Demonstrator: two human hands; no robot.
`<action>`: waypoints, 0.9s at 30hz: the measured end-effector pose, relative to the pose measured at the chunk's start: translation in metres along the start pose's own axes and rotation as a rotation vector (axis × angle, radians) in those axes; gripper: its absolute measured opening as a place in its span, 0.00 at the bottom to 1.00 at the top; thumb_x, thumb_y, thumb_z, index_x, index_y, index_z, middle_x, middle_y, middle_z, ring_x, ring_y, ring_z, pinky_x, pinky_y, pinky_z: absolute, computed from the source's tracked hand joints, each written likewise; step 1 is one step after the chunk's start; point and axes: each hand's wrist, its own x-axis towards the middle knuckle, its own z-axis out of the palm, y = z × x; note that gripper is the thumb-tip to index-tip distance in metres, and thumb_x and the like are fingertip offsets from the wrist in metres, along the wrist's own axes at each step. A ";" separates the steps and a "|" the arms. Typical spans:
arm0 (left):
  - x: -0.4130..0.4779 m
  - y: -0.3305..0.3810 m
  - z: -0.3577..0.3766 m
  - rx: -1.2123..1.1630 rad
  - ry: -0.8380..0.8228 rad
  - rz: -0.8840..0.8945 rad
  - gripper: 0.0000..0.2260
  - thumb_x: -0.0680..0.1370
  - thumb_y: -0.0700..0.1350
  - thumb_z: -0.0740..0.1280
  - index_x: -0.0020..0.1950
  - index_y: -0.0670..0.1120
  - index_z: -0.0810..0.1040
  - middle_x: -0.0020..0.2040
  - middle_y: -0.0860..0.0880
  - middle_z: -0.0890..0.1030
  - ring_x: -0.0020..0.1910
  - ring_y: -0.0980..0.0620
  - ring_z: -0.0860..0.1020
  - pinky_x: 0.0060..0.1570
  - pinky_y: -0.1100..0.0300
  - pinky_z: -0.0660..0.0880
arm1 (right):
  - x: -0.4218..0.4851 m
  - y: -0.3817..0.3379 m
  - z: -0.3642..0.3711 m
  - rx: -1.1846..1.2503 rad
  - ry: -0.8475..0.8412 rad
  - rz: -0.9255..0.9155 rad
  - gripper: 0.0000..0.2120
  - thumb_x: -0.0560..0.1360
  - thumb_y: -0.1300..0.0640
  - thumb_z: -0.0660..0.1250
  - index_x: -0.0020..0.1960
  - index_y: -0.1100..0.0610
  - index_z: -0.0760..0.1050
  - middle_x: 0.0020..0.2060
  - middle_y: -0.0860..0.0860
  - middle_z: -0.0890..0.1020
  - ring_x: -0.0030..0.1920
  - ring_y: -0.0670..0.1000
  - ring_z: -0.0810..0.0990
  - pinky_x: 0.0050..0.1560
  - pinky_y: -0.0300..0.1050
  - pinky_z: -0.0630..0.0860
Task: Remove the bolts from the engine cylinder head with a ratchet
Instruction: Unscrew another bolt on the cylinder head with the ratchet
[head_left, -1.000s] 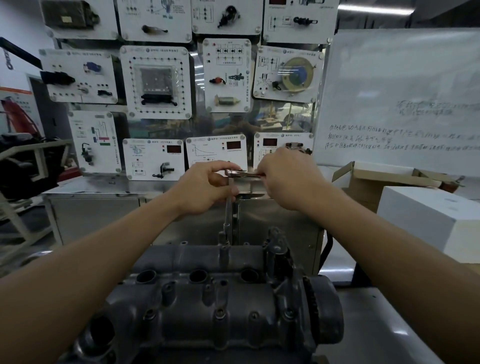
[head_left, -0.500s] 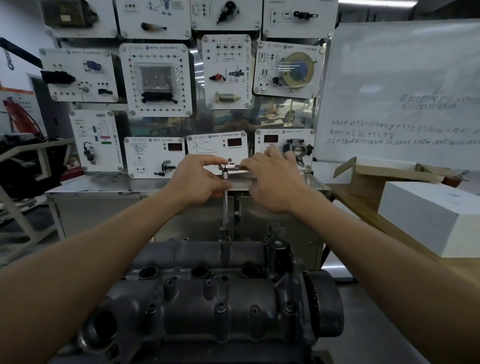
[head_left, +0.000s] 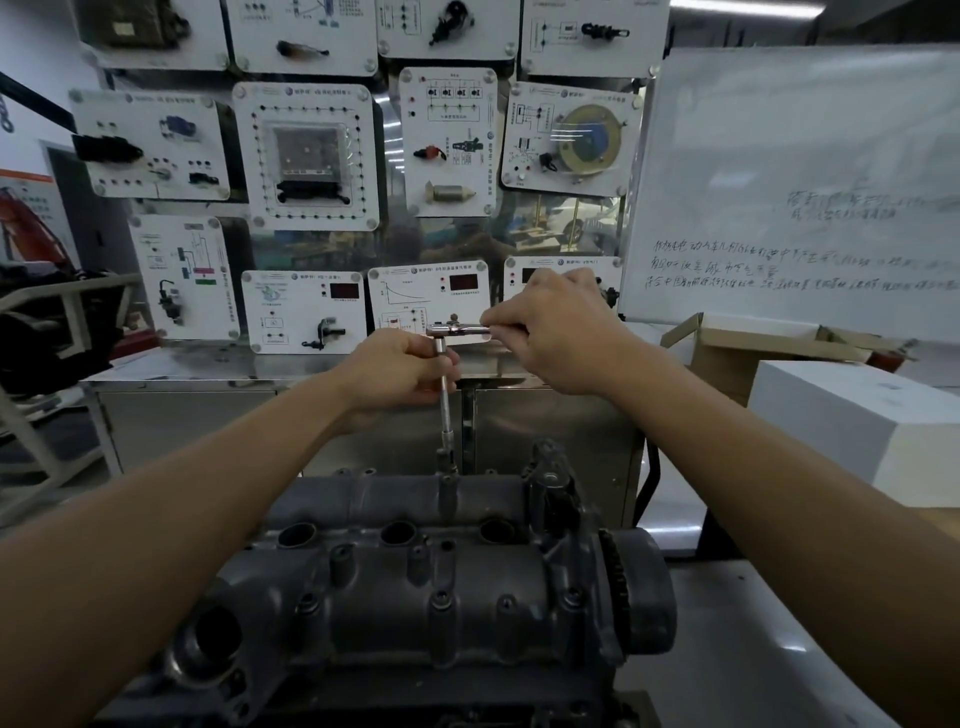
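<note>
Whiteboard (head_left: 800, 182) above white box (head_left: 852, 415), cardboard box (head_left: 727, 353)

two hands (head_left: 397, 369) (head_left: 558, 338); one ratchet (head_left: 458, 330); one cylinder head (head_left: 415, 577); two boxes (head_left: 753, 358) (head_left: 857, 421)

I note a dark grey cylinder head (head_left: 415, 587), shiny silver ratchet (head_left: 457, 329), white box (head_left: 852, 415), brown cardboard box (head_left: 727, 353), white wall panels (head_left: 306, 156).
</note>
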 end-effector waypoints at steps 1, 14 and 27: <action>-0.002 0.001 0.001 -0.017 -0.032 0.001 0.04 0.81 0.37 0.67 0.52 0.39 0.81 0.48 0.41 0.86 0.48 0.48 0.85 0.47 0.59 0.83 | 0.002 0.004 0.004 0.001 -0.020 0.014 0.14 0.84 0.50 0.57 0.59 0.46 0.81 0.50 0.49 0.83 0.58 0.53 0.73 0.64 0.57 0.61; 0.000 0.003 0.006 0.137 0.057 0.101 0.07 0.76 0.40 0.74 0.46 0.36 0.82 0.40 0.40 0.86 0.38 0.46 0.85 0.38 0.57 0.83 | -0.020 -0.023 0.007 0.050 0.064 0.203 0.10 0.79 0.52 0.61 0.50 0.52 0.80 0.42 0.49 0.81 0.50 0.53 0.76 0.58 0.55 0.74; -0.004 0.001 -0.004 0.090 -0.013 0.081 0.04 0.78 0.39 0.72 0.49 0.38 0.82 0.45 0.41 0.85 0.46 0.46 0.84 0.45 0.59 0.83 | -0.023 -0.023 -0.004 -0.015 0.041 0.138 0.19 0.76 0.66 0.59 0.61 0.49 0.75 0.49 0.48 0.82 0.51 0.54 0.79 0.56 0.55 0.68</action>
